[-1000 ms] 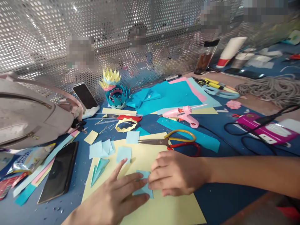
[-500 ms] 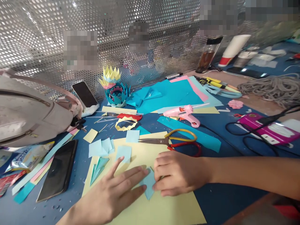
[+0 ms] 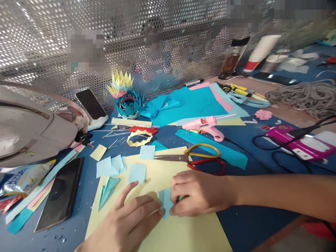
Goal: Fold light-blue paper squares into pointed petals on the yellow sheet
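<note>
Two hands on one scrap of paper: the left hand (image 3: 131, 213) lies with its fingers half bent and loosely spread, tips at the left edge of a small blue paper (image 3: 166, 200); whether they pinch it or only press, I cannot tell. The right hand (image 3: 195, 192) is curled tighter, thumb and fingers nearly together, and seems to have the paper's right edge between them. So the piece sits between both sets of fingers, over a yellow sheet (image 3: 194, 234) on the blue counter (image 3: 241, 224). It looks partly worked at best, a fold in hand, though the fingers hide much of it. Beyond the left fingers and off to their left, folded blue pieces (image 3: 109, 189), creased and pointed: that much looks done. Right at the outermost left fingertip, a flat square (image 3: 137, 172), with overlapping squares (image 3: 105, 167) to its left, all apparently unworked. Past the right knuckles, scissors (image 3: 173, 158) lie untouched, blades to the left. Farther out from the fingers, a yellow zigzag ring (image 3: 138, 143), already shaped, and beyond it a dark-blue pointed paper form (image 3: 127, 111) looks furthest along; whether it's complete, no telling from here.
</note>
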Demonstrator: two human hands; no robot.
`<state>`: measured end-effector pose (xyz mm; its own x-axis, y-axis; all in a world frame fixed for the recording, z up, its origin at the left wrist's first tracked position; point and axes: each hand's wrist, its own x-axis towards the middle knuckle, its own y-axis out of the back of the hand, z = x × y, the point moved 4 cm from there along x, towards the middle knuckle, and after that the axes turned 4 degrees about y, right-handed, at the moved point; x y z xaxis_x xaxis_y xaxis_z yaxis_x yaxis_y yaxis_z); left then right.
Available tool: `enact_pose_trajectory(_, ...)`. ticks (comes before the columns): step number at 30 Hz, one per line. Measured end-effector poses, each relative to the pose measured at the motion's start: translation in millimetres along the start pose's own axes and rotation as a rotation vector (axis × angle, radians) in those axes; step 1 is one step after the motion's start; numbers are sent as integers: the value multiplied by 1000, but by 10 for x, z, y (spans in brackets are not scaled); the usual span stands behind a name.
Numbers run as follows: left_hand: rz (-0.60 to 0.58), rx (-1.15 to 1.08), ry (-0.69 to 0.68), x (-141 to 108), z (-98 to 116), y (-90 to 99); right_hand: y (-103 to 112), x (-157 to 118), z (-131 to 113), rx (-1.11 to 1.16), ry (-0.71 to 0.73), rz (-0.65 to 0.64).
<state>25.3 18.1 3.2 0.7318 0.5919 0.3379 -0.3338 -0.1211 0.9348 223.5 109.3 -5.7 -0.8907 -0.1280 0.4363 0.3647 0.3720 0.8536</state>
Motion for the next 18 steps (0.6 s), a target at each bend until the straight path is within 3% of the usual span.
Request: enact_pose_trajectory(18,11,44,-67,-43,28,-81,5,-4,-3,3,19,30)
